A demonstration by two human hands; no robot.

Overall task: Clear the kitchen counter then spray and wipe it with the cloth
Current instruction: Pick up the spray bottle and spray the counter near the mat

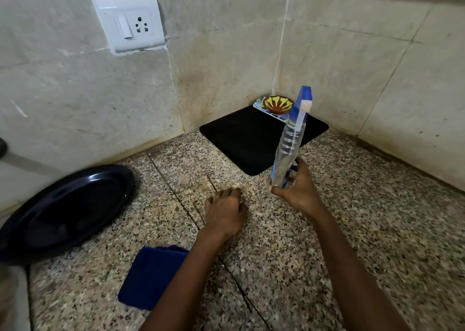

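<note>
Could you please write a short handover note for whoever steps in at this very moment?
Right hand grips the spray bottle, held tilted above the counter.
Left hand rests on the counter, fingers curled, holding nothing.
Blue cloth lies folded near the front edge, partly under the left forearm.
Still on the counter: black plate, black mat, and in the corner a small tray with a painted bowl.
Left: finish clearing, spray, wipe.

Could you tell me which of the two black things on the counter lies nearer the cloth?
The round black plate, left of the blue cloth; the square black mat sits back in the corner.
</note>
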